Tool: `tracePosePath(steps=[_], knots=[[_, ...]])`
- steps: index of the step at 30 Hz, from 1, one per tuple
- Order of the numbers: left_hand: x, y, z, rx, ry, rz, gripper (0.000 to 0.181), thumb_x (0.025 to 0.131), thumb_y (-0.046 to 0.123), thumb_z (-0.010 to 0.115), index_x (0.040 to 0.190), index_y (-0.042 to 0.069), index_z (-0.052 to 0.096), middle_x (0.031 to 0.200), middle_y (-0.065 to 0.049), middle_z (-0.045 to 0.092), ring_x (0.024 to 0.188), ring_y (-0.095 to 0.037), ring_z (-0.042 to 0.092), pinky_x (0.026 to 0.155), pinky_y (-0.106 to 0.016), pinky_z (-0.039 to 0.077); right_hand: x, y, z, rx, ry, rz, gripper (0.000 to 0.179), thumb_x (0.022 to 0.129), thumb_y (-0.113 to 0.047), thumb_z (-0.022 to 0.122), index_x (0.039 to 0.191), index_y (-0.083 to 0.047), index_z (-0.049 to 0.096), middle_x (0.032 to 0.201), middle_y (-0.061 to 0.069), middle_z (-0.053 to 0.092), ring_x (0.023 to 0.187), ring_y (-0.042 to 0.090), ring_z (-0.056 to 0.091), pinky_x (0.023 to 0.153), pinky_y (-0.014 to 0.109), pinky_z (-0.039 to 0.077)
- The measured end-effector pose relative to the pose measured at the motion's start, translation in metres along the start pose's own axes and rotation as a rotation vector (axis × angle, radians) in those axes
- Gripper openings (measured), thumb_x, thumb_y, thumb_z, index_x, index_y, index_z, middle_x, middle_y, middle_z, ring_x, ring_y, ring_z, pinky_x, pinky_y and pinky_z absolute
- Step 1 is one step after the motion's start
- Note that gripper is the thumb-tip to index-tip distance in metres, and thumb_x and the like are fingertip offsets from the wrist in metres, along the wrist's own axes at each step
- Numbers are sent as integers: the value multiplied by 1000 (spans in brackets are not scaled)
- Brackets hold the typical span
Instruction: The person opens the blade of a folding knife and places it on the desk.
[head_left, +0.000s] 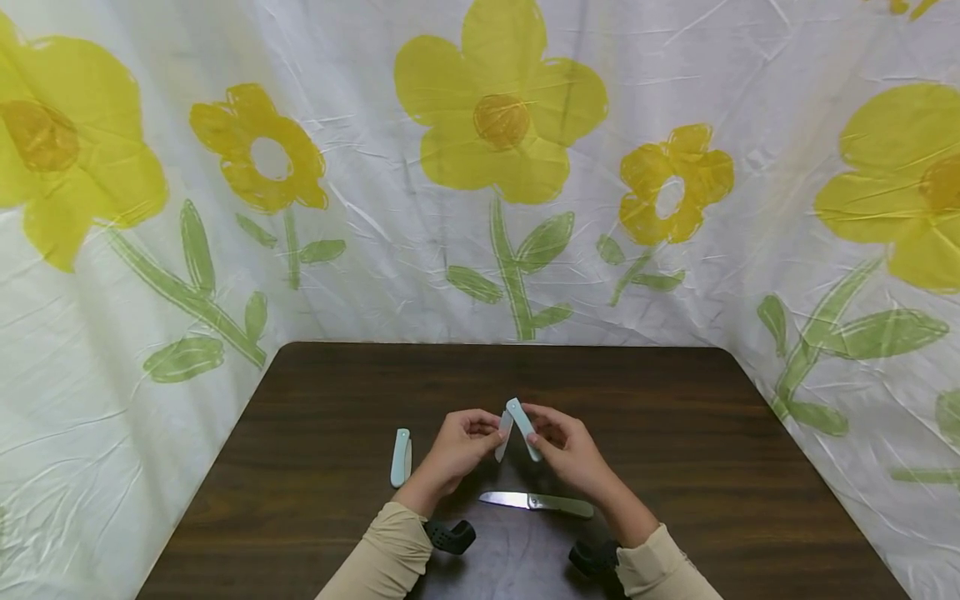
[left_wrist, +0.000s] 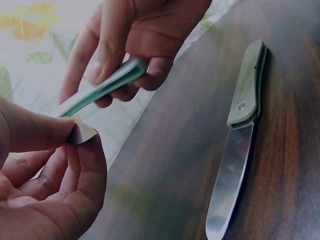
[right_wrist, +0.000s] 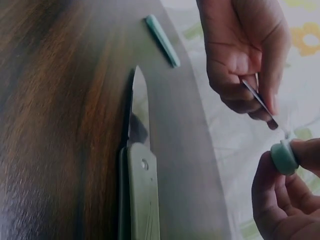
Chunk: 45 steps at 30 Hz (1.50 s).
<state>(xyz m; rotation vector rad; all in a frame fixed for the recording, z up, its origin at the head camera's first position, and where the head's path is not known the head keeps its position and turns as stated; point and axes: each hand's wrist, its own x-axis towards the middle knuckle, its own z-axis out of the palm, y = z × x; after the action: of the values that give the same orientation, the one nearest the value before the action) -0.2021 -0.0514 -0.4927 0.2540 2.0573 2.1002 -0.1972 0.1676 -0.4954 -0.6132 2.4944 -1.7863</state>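
A folding knife with a pale teal handle [head_left: 523, 428] is held up over the table, half unfolded in an upside-down V. My left hand [head_left: 463, 447] pinches its blade [left_wrist: 81, 133] between thumb and fingers. The handle is gripped by my right hand [head_left: 572, 452], thumb on the near side; the left wrist view shows the slot along the handle. Below both hands lies a second folding knife [head_left: 561, 504], fully unfolded, with a pale green handle and its blade pointing left. To the left of my left hand lies a third, folded knife [head_left: 401, 458], also teal.
The dark wood-grain table [head_left: 315, 400] has rounded far corners. Behind it and along both sides hangs a white curtain [head_left: 375, 275] printed with yellow flowers. Black wrist straps [head_left: 450, 537] sit at both sleeve cuffs, close above the tabletop.
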Motion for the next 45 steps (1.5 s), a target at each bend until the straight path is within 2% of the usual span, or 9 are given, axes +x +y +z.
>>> tracePosePath(steps=[4,9,16,21,25,27,30,34,45], knots=[[-1,1,-5,21,-46,-8,20,96,0,73,111,-13,70,93,-12,73,77,-9,64,67,-23,51,-4,0,-4,-5,-30,14,44,101,0,67,145,-3,62,108,21,69,90,16,67,75,26,57],[-2,1,-13,54,-105,-10,18,97,0,72,111,-11,71,100,-16,75,84,-11,67,72,-25,54,-8,-1,-10,-13,-88,12,45,102,-3,67,147,-5,61,108,18,68,92,16,68,76,26,56],[-4,1,-20,158,-155,17,15,101,3,69,113,-5,72,106,-20,72,91,-21,66,73,-26,51,-13,4,-19,-43,-159,11,45,105,-9,66,149,-4,60,112,19,70,97,18,70,78,27,58],[-5,4,-23,211,-196,35,14,103,3,66,115,-2,72,106,-20,70,88,-18,61,73,-26,49,-16,3,-24,-60,-197,3,46,107,-12,64,151,-5,58,114,24,71,98,27,71,79,28,58],[-4,6,-25,247,-234,47,15,103,4,65,116,0,72,104,-17,69,87,-15,59,74,-26,49,-17,0,-27,-64,-227,14,46,108,-15,63,153,-8,57,125,24,72,101,37,71,80,29,59],[-3,7,-27,266,-253,60,15,103,3,64,116,0,72,102,-16,68,87,-14,59,76,-26,49,-18,-3,-28,-80,-238,21,46,108,-15,62,153,-10,57,130,21,71,102,35,70,80,29,58],[-2,8,-29,303,-277,88,15,103,3,64,115,0,72,100,-15,68,86,-13,59,76,-25,49,-18,-6,-31,-121,-250,20,45,108,-15,61,153,-14,57,135,15,69,102,27,68,80,29,57],[-2,11,-30,342,-300,113,13,102,3,65,113,0,72,99,-17,68,85,-15,57,75,-26,48,-19,-6,-34,-161,-264,-3,45,109,-13,60,153,-15,58,129,12,68,99,18,63,79,28,55],[-3,18,-32,446,-371,135,13,103,3,65,113,1,74,97,-15,69,82,-17,57,73,-28,47,-21,-10,-41,-215,-313,-68,42,107,-10,61,150,-10,60,123,11,69,101,16,63,84,28,55]])
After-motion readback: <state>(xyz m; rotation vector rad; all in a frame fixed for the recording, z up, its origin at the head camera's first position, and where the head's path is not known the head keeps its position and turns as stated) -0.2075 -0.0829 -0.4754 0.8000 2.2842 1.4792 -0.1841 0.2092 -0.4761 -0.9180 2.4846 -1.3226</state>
